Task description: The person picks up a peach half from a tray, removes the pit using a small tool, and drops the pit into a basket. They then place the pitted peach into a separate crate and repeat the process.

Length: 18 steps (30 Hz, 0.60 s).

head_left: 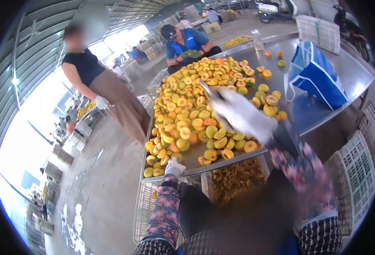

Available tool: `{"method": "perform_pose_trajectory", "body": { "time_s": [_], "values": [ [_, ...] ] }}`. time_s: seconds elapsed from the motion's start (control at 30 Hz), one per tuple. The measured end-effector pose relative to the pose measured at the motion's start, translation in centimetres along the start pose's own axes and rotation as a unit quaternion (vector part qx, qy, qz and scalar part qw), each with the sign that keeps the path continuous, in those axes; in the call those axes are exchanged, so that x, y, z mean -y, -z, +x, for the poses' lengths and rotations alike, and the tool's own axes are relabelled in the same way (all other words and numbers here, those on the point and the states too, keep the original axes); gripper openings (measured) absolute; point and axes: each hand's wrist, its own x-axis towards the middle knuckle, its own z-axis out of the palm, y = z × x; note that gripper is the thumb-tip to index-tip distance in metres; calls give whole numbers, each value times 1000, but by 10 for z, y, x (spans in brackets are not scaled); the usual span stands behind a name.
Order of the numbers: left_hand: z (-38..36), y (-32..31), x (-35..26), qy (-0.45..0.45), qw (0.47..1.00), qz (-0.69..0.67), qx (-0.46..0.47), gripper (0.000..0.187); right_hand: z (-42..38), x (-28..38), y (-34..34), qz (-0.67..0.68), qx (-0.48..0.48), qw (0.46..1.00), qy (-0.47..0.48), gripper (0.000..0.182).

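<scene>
My left hand [175, 168], in a white glove, is at the near left edge of the metal table [191, 170]. Its fingers are curled round a yellow peach half [177, 156]. Over the right part of the pile, my right hand [245, 115] is gloved too and smeared by motion. It is closed on a shiny metal tool [208, 90] whose long narrow end points away to the upper left; blur hides its exact kind. Below both hands spreads a big heap of peach halves [187, 114], many with the cut side up.
A crate of brown pits or scraps [238, 180] stands under the near edge. On the table's right sit a blue bag [317, 76] and a clear bottle [257, 40]. Opposite me a person in a blue vest [187, 42] sits; another [98, 80] stands left. Plastic crates [357, 170] flank me.
</scene>
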Motion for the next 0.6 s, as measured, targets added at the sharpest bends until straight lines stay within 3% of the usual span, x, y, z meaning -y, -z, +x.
{"method": "perform_pose_trajectory", "body": {
  "time_s": [0.07, 0.2, 0.27, 0.3, 0.33, 0.37, 0.47, 0.5, 0.53, 0.6],
  "values": [
    [-4, 8, -12, 4, 1000, -15, -4, 60, 42, 23, 11, 29, -15, 999, 38, 21],
    [-9, 5, -7, -13, 996, -71, -56, 55, 53, 36, 12, 181, -19, 983, -29, 27],
    [-4, -8, -1, -75, 962, -149, -219, 33, 26, 11, 1, 193, 21, 978, -82, 27],
    [17, -21, 17, -37, 912, -372, -167, 23, 8, -4, -9, 131, 36, 982, -129, 25],
    [5, -4, 13, -52, 783, -613, -92, 22, -12, -20, -21, 67, 56, 981, -174, 24],
    [-29, 32, -23, 40, 607, -793, -20, 27, -35, -39, -35, 69, 86, 975, -191, 21],
    [-55, 22, -38, -144, 779, -594, -141, 37, -98, -79, -79, 140, 142, 943, -267, 18],
    [-71, 40, -67, -41, 611, -790, -13, 39, -114, -83, -93, 128, 124, 956, -233, 23],
    [-80, 47, -89, 59, 384, -914, 119, 42, -122, -73, -99, 170, 127, 945, -248, 29],
    [-100, 32, -117, 51, 361, -923, 127, 41, -131, -87, -114, -15, 60, 995, -74, 33]
  ]
}}
